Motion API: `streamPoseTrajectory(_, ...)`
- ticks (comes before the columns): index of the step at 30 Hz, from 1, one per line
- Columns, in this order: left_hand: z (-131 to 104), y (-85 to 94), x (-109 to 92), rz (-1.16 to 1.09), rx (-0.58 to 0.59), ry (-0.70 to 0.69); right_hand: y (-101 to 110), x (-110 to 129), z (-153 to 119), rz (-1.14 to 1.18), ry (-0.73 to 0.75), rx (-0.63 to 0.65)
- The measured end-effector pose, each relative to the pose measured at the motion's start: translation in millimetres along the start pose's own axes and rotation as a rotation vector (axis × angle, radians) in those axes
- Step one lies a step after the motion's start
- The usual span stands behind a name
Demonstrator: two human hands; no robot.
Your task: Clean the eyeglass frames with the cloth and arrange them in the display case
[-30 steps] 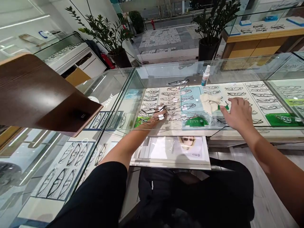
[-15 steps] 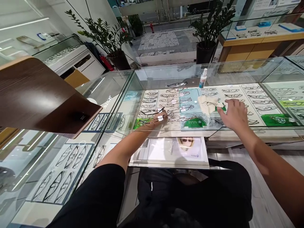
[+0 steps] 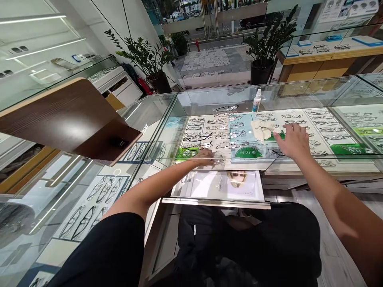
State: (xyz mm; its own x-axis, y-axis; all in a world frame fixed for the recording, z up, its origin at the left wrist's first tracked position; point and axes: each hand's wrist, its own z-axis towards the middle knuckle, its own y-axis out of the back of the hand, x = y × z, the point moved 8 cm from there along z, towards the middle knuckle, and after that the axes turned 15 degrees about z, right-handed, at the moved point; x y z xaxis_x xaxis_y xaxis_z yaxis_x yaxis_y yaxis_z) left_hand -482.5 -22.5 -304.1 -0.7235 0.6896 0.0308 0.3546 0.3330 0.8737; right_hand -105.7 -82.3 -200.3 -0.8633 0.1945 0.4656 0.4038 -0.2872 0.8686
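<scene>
My left hand is low over the left part of the display tray, its fingers curled at a pair of clear-framed glasses; the exact grip is partly blurred. Just beyond it, dark-framed glasses lie above a green card. My right hand is open, fingers spread, near the front edge of the glass case. Beside its thumb lies a crumpled cream cloth, partly over a green patch. A white spray bottle stands upright behind the cloth.
An open drawer with a printed picture juts out above my lap. Rows of glasses fill the glass case. A dark brown mirror-like panel overhangs the left counter. Two potted plants stand behind.
My left hand has let go of the dark-framed glasses, which now lie on the tray, and has shifted to the clear pair. My right hand stays in place. The view has shifted slightly.
</scene>
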Motion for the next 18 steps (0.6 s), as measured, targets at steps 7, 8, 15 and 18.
streamPoseTrajectory(7, -48.8, -4.9, -46.0, -0.033, 0.097, -0.133, -1.5, -4.9, 2.0, 0.020, 0.008, -0.024)
streamPoseTrajectory(8, -58.1, -1.8, -53.5, -0.050, 0.106, -0.171, -1.1, -4.9, 2.0, 0.025, 0.012, -0.030)
streamPoseTrajectory(15, -122.9, 58.9, -97.9, -0.244, 0.080, -0.430, -0.5, -3.6, 0.4, 0.012, -0.002, -0.005)
streamPoseTrajectory(18, -148.1, 106.0, -105.8, -0.340, 0.070, -0.531, -0.7, -3.8, 0.3, 0.009, -0.005, 0.000)
